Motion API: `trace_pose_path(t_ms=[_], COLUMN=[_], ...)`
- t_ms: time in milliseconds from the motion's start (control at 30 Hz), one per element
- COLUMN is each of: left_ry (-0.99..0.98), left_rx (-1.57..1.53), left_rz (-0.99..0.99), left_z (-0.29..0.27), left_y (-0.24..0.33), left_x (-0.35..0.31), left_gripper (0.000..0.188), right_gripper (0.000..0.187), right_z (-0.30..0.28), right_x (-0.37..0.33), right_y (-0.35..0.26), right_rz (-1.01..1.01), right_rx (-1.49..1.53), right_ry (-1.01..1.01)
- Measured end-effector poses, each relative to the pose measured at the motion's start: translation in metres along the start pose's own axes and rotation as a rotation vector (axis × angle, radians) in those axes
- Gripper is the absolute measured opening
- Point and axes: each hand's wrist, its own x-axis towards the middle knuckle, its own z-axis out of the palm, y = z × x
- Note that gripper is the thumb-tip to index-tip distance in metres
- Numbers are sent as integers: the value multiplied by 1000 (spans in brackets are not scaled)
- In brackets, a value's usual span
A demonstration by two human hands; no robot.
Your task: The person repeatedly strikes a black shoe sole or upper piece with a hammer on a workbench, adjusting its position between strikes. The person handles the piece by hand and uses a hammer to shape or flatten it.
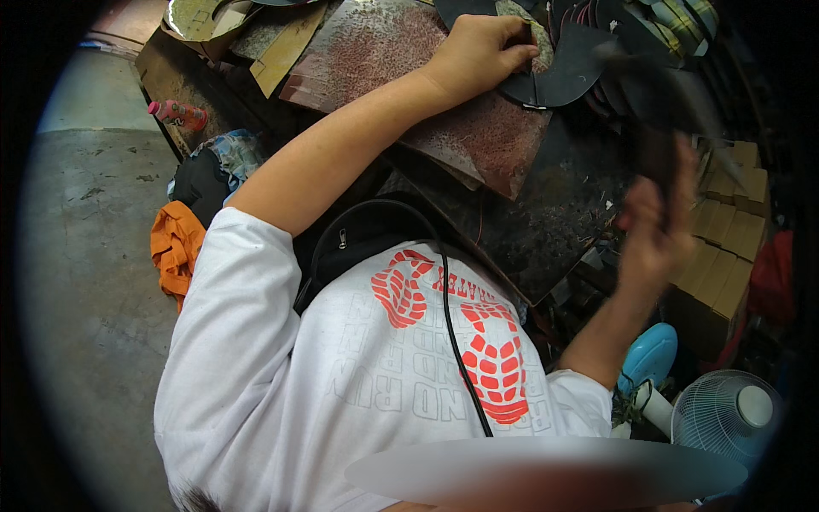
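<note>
My left hand (488, 49) reaches over the workbench with its fingers curled and thumb pressed in. What it pinches is hidden by the fingers. Right beside the fingertips lies a curved black flat piece (567, 68), bent around a mottled, pale patch of the surface below. A worn reddish board (490, 141) lies beneath my left wrist. On the right, my right hand (657, 230) is raised and smeared by motion. It grips a dark handled tool (674, 98), whose blurred head, pointing away from me, cannot be made out clearly.
More black pieces (610, 21) and plaid cloth (682, 26) crowd the far right. Stacked yellowish boxes (725, 226) and a white fan (725, 418) stand at the right. To the left are a pink bottle (179, 114) and orange cloth (177, 247). A black cable (452, 316) crosses my shirt.
</note>
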Motion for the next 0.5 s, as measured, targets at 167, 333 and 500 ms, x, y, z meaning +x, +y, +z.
trace_pose_path(t_ms=[167,333,500], left_ry=[32,71,-34], left_rx=[219,-125,-279], left_rz=[295,-140,-399], left_z=[11,1,-9], left_y=[3,4,8], left_x=[4,2,1], left_gripper=[17,18,15], right_gripper=[52,55,54], right_z=[-43,-22,-9], right_x=[15,8,1], right_y=[-29,-14,0], right_rz=[-359,-317,-185], right_rx=[246,185,283], right_ry=[355,277,217])
